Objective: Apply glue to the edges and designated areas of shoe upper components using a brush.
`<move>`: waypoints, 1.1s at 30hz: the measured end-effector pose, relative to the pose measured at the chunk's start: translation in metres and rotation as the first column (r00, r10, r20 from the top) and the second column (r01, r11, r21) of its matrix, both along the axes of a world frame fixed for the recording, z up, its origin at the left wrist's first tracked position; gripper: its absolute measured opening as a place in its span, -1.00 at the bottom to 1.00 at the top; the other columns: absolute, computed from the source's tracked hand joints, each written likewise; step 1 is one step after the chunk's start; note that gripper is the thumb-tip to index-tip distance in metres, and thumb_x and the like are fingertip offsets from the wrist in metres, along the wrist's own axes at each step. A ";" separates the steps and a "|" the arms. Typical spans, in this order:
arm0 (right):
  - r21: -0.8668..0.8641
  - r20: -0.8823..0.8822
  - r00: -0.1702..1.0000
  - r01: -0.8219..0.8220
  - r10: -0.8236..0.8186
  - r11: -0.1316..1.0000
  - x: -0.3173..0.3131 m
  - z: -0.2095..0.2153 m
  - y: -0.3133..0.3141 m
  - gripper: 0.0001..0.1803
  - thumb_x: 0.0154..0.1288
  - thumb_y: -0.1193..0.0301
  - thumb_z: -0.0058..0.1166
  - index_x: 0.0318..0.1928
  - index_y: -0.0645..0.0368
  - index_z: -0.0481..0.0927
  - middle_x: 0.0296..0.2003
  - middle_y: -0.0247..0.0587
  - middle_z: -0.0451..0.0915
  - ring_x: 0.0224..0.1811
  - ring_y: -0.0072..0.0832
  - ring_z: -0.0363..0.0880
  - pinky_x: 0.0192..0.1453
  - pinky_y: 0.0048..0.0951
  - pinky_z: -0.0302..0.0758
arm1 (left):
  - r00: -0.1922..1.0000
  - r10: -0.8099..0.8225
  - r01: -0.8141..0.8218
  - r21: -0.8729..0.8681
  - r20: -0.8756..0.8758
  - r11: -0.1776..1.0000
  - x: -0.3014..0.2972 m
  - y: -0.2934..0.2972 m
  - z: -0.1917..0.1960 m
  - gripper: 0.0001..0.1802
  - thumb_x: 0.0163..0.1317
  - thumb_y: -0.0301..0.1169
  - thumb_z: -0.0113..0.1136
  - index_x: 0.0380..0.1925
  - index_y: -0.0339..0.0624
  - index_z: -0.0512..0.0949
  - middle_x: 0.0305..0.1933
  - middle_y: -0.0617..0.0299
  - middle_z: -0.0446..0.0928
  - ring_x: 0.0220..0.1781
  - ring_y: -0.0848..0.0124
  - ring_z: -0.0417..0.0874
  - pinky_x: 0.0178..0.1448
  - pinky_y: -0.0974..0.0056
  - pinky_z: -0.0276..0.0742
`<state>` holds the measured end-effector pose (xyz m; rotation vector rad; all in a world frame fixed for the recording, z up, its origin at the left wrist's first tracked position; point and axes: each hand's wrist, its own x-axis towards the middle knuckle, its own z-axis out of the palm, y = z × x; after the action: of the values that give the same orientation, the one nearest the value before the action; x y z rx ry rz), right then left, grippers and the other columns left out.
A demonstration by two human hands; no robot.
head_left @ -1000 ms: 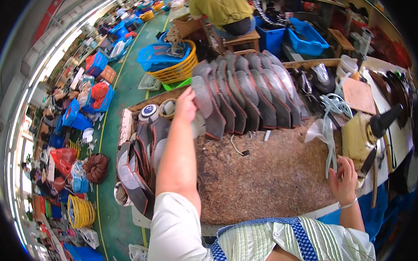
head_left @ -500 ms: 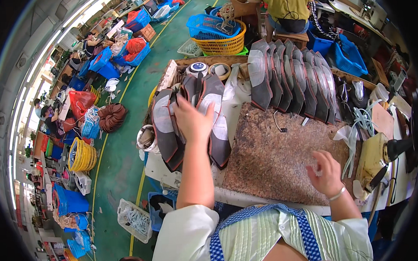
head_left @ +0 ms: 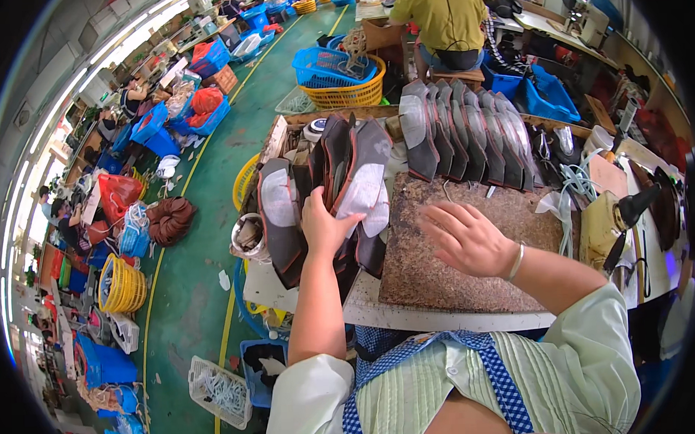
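Note:
My left hand [head_left: 326,224] grips a dark grey shoe-upper piece [head_left: 362,187] with a pale patch and red edge. Its thumb lies on the patch while the fingers reach behind, partly hidden. More such pieces [head_left: 278,195] stand in a bundle to the left of that hand. Over the brown, worn work board [head_left: 449,278] hovers my right hand [head_left: 471,239], fingers stretched out and holding nothing. Beyond the board, a row of similar upper pieces [head_left: 467,132] leans in overlapping order.
A yellowish plastic container [head_left: 602,219] with a black-handled tool beside it stands on the right of the table. Pale straps [head_left: 580,182] lie close by. A white pot [head_left: 249,237] sits at the left edge. Farther ahead, another person [head_left: 444,22] sits near yellow and blue baskets [head_left: 343,93].
My left hand has come nearer and closed on an upper piece, which is now tilted out of the bundle. My right hand has moved left and forward over the board.

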<state>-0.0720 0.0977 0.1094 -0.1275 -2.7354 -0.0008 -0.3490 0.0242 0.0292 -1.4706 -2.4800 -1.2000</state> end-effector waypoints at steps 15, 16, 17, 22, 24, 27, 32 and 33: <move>0.624 0.144 0.957 -0.284 0.250 0.728 -0.074 -0.004 0.007 -0.57 0.02 0.33 -0.03 -0.09 0.33 0.47 -0.39 -0.36 0.45 -0.29 -0.50 0.40 -0.13 -0.48 0.25 | 0.721 -0.217 0.011 0.303 0.658 0.953 0.002 -0.034 -0.001 -0.27 0.06 -0.30 0.30 0.15 -0.39 0.17 0.15 -0.04 0.21 0.20 0.24 0.32 0.18 0.24 0.30; 0.645 0.142 0.958 -0.279 0.248 0.712 -0.065 -0.004 -0.007 -0.55 0.01 0.33 -0.03 -0.08 0.34 0.46 -0.40 -0.36 0.45 -0.29 -0.50 0.40 -0.14 -0.48 0.25 | 0.662 -0.230 0.092 0.227 0.713 0.970 -0.008 -0.033 -0.006 -0.26 0.08 -0.30 0.29 0.17 -0.40 0.15 0.15 -0.07 0.23 0.22 0.22 0.31 0.19 0.25 0.29; 0.665 0.138 0.961 -0.269 0.240 0.696 -0.056 -0.001 -0.017 -0.54 0.01 0.32 -0.04 -0.08 0.35 0.46 -0.40 -0.36 0.45 -0.30 -0.49 0.40 -0.14 -0.49 0.25 | 0.600 -0.235 0.183 0.154 0.765 0.971 -0.015 -0.032 -0.007 -0.26 0.10 -0.31 0.27 0.19 -0.42 0.14 0.16 -0.10 0.26 0.24 0.20 0.31 0.20 0.25 0.28; 0.321 0.276 0.958 -0.170 0.079 0.932 0.003 0.041 -0.028 -0.32 -0.16 0.24 0.15 0.00 0.40 0.39 -0.28 -0.22 0.47 -0.23 -0.41 0.42 -0.10 -0.44 0.26 | 0.548 -0.035 -0.044 0.070 0.836 0.997 -0.021 -0.041 0.012 -0.44 0.10 -0.29 0.27 0.03 -0.34 0.32 0.01 0.03 0.43 0.00 0.36 0.45 0.05 0.33 0.34; 0.013 0.235 0.972 -0.012 0.009 1.000 0.033 0.064 -0.031 -0.10 -0.32 0.16 0.32 0.07 0.40 0.31 -0.20 -0.11 0.46 -0.15 -0.30 0.44 -0.04 -0.35 0.28 | 0.348 -0.134 0.080 0.113 0.928 0.990 -0.050 -0.054 -0.033 -0.55 0.17 -0.31 0.20 -0.01 -0.28 0.34 0.00 0.09 0.44 -0.02 0.40 0.47 0.02 0.32 0.36; -0.309 -0.080 0.979 0.155 -0.188 0.938 0.071 0.073 -0.034 0.14 -0.47 0.00 0.47 0.14 0.37 0.23 -0.06 0.07 0.44 0.03 -0.15 0.43 0.13 -0.22 0.32 | 0.360 -0.318 0.138 0.288 0.877 0.948 -0.011 -0.051 -0.039 -0.54 0.22 -0.33 0.12 0.06 -0.29 0.28 -0.01 0.15 0.46 -0.05 0.42 0.49 0.03 0.36 0.38; -0.899 -0.331 0.843 -0.145 -0.424 0.412 0.096 0.046 -0.051 0.14 -0.30 0.08 0.49 0.21 0.41 0.12 0.08 0.01 0.37 0.16 -0.33 0.33 0.22 -0.35 0.28 | -0.059 -0.827 0.203 0.818 0.559 0.538 0.138 -0.033 0.040 -0.38 0.26 -0.13 0.04 0.16 -0.34 0.18 0.12 0.09 0.38 0.14 0.36 0.42 0.09 0.32 0.41; -0.933 -0.339 0.813 -0.225 -0.473 0.282 0.097 0.039 -0.055 0.12 -0.26 0.10 0.48 0.22 0.41 0.11 0.09 0.00 0.36 0.17 -0.32 0.32 0.23 -0.35 0.27 | -0.381 -0.714 0.239 0.809 0.587 0.538 0.151 -0.031 0.040 -0.24 0.19 0.00 0.06 0.19 -0.35 0.15 0.14 0.06 0.35 0.18 0.31 0.38 0.13 0.26 0.39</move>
<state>0.0247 0.0431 0.1485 -0.5898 -1.6778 1.4543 -0.1985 -0.0066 0.0694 -1.9935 -0.8886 -3.9784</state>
